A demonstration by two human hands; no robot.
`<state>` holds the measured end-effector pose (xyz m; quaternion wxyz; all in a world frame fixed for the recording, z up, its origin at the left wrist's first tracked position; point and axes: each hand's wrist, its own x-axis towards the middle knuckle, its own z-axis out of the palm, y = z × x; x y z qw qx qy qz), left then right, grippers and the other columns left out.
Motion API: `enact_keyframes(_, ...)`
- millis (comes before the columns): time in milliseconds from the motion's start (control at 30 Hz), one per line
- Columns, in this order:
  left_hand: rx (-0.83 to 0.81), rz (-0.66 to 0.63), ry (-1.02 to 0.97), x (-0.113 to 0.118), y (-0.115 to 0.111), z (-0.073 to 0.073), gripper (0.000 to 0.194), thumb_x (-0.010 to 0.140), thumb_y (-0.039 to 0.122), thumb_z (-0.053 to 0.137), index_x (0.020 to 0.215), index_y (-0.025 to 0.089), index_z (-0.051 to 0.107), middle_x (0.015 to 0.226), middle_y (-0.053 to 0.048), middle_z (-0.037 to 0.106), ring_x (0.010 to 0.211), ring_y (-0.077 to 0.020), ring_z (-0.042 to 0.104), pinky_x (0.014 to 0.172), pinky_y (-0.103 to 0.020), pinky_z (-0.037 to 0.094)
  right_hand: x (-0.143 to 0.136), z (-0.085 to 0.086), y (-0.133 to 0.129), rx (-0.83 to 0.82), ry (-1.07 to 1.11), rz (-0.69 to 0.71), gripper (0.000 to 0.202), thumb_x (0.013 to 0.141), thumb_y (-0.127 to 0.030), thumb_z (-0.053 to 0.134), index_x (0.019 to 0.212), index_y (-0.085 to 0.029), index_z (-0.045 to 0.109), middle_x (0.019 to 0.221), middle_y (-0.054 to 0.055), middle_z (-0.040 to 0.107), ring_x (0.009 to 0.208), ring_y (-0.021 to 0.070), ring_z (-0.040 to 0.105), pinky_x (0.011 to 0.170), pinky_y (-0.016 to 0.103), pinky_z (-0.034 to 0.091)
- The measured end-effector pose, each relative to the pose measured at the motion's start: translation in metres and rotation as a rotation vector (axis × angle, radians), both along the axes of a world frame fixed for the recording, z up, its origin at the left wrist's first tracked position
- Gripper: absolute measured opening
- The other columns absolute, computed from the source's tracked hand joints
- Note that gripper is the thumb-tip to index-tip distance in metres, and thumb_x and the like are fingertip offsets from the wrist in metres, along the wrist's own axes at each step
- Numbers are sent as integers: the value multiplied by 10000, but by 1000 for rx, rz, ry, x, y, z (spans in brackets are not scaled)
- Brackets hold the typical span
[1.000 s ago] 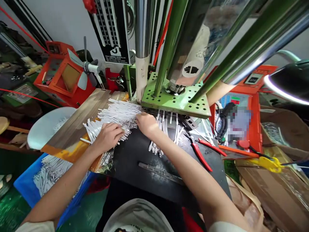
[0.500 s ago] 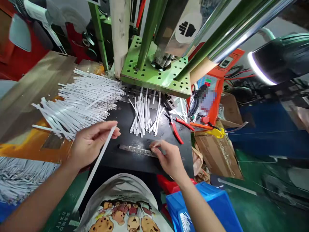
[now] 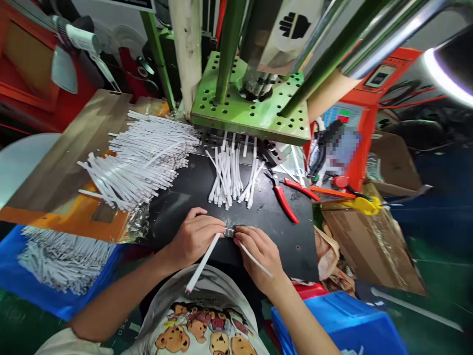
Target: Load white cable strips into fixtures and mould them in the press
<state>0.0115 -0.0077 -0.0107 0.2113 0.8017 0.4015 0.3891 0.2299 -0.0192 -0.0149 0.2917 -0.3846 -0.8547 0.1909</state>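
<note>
My left hand [image 3: 194, 237] is closed, pinching a flat white cable [image 3: 202, 265] that slants down toward my shirt. Close on its right, my right hand [image 3: 260, 252] is also closed, with a second white cable [image 3: 256, 260] leaving its fingers toward the wrist. Between the fingertips shows a short part of a slotted metal strip [image 3: 229, 231], and both hands touch it. My fingers hide the rest of the strip and the cable ends at it. Beyond the hands, several white cables [image 3: 227, 177] lie on the black worktop [image 3: 173, 197].
A green press plate [image 3: 251, 118] stands at the back. Red-handled cutters [image 3: 286, 204] lie to the right. A large heap of white cables [image 3: 148, 153] covers the left board. Blue bins [image 3: 332, 315] stand low at right and left. A cardboard box [image 3: 373, 241] is at the right.
My left hand has moved right and down with its cable to the metal strip. My right hand stays by the strip, where a white cable now shows in its fingers. The camera view has shifted.
</note>
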Motion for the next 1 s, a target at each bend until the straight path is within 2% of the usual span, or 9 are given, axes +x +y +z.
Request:
enact_keyframes(133,2,-6,62,-2,0,7,71,965,145,569,941,175,629,943,-8,746,838,-111,691,850,-339,394,-1,-8,3,1,69,50,187,964,-49,544,1115,-157,566,1061,122,665,988,248,611,857,397,548)
enact_keyframes(267,15,-37,189,-4,-1,7,77,964,137,551,983,157,622,970,-23,740,876,-130,682,866,-365,373,1,-8,5,-24,124,74,225,942,-11,549,1110,-161,566,1047,114,658,983,233,610,867,375,542)
enact_keyframes(367,52,-16,246,-2,-2,4,116,979,150,515,952,159,627,951,-26,744,888,-139,679,896,-382,366,9,8,15,-102,75,141,223,955,-16,504,1087,-180,577,1045,98,658,973,216,627,852,337,543)
enact_keyframes(500,65,-67,315,-10,1,6,137,1002,207,504,1024,166,633,994,-39,739,969,-162,664,880,-368,381,0,40,54,-335,-134,328,361,960,10,382,1156,-203,598,1079,71,662,940,179,662,807,277,537)
enact_keyframes(600,132,-11,401,-41,7,15,201,996,271,540,1143,162,620,1061,-57,719,1018,-185,640,874,-352,418,-48,51,92,-275,-174,321,259,980,-44,445,1127,-163,622,1017,81,665,889,190,659,777,276,518)
enact_keyframes(733,200,312,692,-103,20,29,163,958,162,542,1061,162,668,1009,-79,693,973,-235,620,840,-381,450,-139,45,136,-62,-430,268,138,987,-125,520,1068,-127,631,1000,113,660,970,236,643,825,298,492)
enact_keyframes(800,183,393,828,-127,27,32,153,942,158,550,1014,161,684,992,-82,685,972,-254,617,827,-396,459,-173,42,147,-7,-550,266,155,953,-100,536,1079,-115,623,997,133,662,961,259,644,796,313,492)
enact_keyframes(900,142,387,847,-145,36,32,169,953,184,528,929,184,695,944,-55,689,927,-235,632,825,-397,469,-185,44,148,19,-595,289,207,916,-47,510,1089,-91,613,981,161,657,926,277,637,769,338,484)
enact_keyframes(1000,145,371,684,-152,43,34,214,989,247,489,986,220,702,1021,-42,711,953,-222,653,857,-400,471,-149,50,134,96,-620,258,208,897,-14,484,1048,-75,613,973,171,630,909,282,609,766,351,466)
